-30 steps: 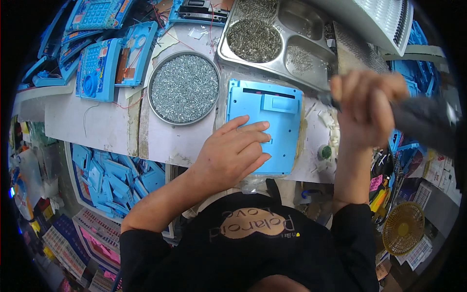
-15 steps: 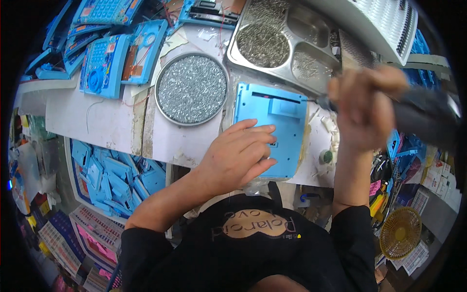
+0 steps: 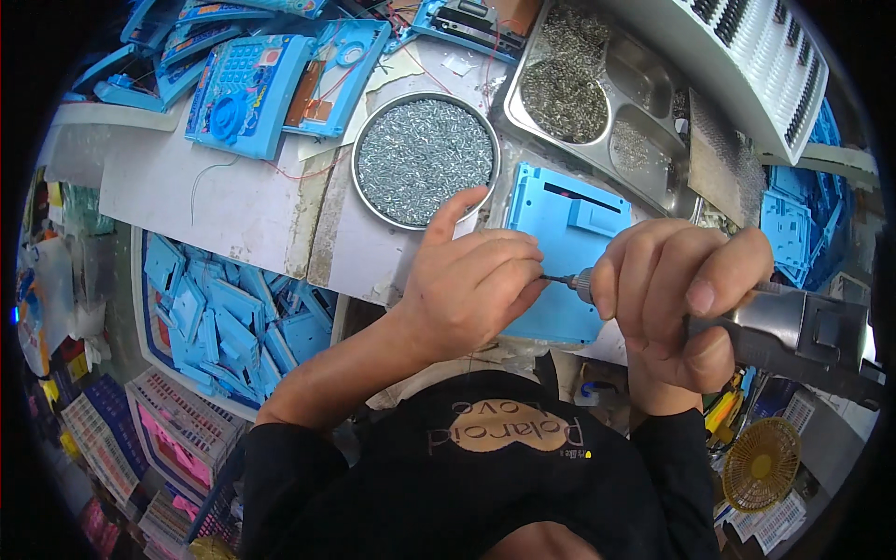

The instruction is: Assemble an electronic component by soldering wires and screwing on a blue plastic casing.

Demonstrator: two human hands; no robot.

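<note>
A flat blue plastic casing (image 3: 551, 247), with a slot and a raised block near its far edge, lies on the table before me. My left hand (image 3: 476, 280) rests over its left side, index finger stretched toward the round dish. The thumb and the other fingers come together at the screwdriver's tip; whatever they pinch there is hidden. My right hand (image 3: 677, 294) is wrapped round a dark electric screwdriver (image 3: 793, 327), held almost level. Its thin bit points left, ending at my left fingertips over the casing. A round metal dish (image 3: 357, 173) full of small silvery screws stands beyond my left hand.
A steel compartment tray (image 3: 611, 140) of small metal parts stands behind the casing. Printed blue toy units (image 3: 247, 93) are stacked far left, and a bin of blue pieces (image 3: 229, 313) sits below the table's edge. A white ribbed rack (image 3: 747, 65) overhangs far right.
My right hand has brought the screwdriver nearer and lower over the casing. My left fingers have curled in toward the bit, with the index finger raised. The whole view has shifted.
</note>
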